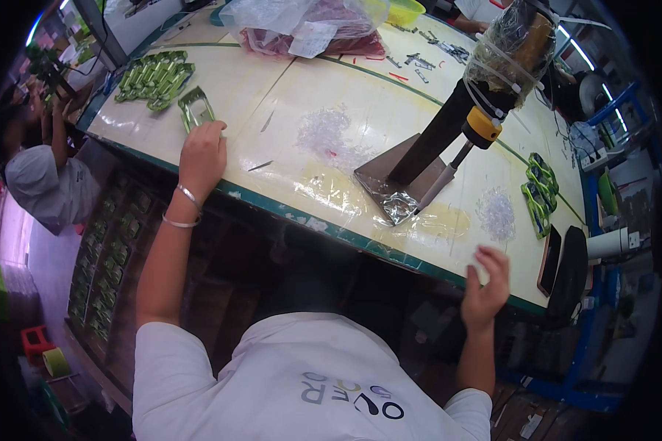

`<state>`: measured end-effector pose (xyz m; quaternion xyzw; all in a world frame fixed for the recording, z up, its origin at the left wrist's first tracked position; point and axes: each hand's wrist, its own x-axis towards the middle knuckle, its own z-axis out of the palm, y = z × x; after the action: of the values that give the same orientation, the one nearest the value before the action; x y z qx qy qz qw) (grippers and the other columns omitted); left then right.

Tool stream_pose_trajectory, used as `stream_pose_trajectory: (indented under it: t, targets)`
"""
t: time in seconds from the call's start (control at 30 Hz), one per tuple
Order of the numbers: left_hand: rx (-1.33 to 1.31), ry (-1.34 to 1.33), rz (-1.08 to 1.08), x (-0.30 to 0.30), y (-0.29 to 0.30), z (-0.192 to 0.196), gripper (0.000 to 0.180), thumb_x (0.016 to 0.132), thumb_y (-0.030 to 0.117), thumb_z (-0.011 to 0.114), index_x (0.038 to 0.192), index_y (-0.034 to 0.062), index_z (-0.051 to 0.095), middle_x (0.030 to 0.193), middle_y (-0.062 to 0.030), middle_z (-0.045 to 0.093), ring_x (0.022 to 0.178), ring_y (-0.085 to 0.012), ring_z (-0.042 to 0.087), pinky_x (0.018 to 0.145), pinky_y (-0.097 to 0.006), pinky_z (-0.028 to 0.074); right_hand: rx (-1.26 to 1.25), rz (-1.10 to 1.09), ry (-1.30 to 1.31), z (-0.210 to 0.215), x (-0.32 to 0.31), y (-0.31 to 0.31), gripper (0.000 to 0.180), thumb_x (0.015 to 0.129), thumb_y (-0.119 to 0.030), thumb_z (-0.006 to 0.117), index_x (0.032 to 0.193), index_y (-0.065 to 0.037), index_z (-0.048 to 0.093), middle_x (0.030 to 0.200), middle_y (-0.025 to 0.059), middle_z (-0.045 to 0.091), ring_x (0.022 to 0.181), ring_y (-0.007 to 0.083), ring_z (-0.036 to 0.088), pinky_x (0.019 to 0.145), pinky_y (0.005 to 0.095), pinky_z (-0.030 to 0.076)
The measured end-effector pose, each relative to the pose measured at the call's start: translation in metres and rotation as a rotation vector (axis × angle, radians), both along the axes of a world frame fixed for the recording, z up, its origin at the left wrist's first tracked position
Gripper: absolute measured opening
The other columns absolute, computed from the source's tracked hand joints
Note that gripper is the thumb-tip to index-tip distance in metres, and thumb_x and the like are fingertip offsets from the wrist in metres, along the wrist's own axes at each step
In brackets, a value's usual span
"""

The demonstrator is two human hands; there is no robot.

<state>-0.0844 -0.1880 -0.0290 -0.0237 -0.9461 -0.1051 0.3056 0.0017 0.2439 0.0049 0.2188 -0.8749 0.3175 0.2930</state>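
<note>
My left hand [202,158] is closed on the near end of a green plastic frame-like part [194,107] at the left of the table. The fingertips hide that end. Behind it lies a cluster of similar green parts [153,77]. My right hand [487,287] hovers by the table's front edge at the right, thumb and fingers apart, with nothing visible in it. Nearest to it is a pile of small clear plastic bits [496,213]. A larger pile of clear bits [325,134] sits mid-table.
A metal stand [434,128] with a slanted dark post and a yellow-collared tool [481,127] rises between my hands. Green-black parts [539,192] and a phone [549,261] lie right. Plastic bags [309,29] are at the back. A co-worker [48,176] is at left.
</note>
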Motion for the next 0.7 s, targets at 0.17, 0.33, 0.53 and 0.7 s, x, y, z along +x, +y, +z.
stream_pose_trajectory:
  t: [0.17,0.33,0.53,0.7]
  targets:
    - [0.720,-0.099,-0.254,0.067,0.066,0.055,0.014,0.075,0.000,0.053,0.088,-0.0029,0.055,0.073,-0.0066,0.056,0.062,-0.0136,0.052,0.060,-0.025,0.042,-0.022,0.450,-0.059,0.000,0.029,-0.085,0.038,0.057,-0.001,0.067,0.094,-0.004,0.057,0.102,0.0139,0.053,0.092,0.0292,0.052,0.075,0.0359,0.043]
    - [1.307,-0.591,-0.633,0.108,0.092,0.082,0.013,0.080,0.001,0.051,0.090,-0.0042,0.057,0.082,-0.0042,0.058,0.074,-0.0057,0.051,0.065,-0.019,0.041,0.059,0.395,0.069,-0.006,0.021,-0.139,0.062,0.056,-0.010,0.070,0.113,-0.012,0.046,0.120,0.0155,0.042,0.110,0.0304,0.040,0.087,0.0397,0.036]
    - [1.276,-0.683,-0.629,0.060,0.102,0.049,0.019,0.084,0.011,0.050,0.094,-0.0045,0.056,0.082,-0.0065,0.058,0.075,-0.0101,0.054,0.068,-0.023,0.043,-0.284,0.438,-0.352,-0.030,0.018,-0.138,0.073,0.055,-0.003,0.070,0.120,0.000,0.035,0.105,0.0150,0.051,0.090,0.0251,0.054,0.078,0.0313,0.044]
    - [0.128,-0.076,-0.398,-0.017,0.090,0.006,0.014,0.076,0.004,0.052,0.087,-0.0017,0.057,0.083,-0.0123,0.054,0.076,-0.0263,0.052,0.069,-0.032,0.043,-0.530,0.394,-0.704,-0.044,0.044,-0.122,0.074,0.060,-0.005,0.071,0.122,0.002,0.031,0.105,0.0114,0.051,0.090,0.0144,0.052,0.076,0.0255,0.043]
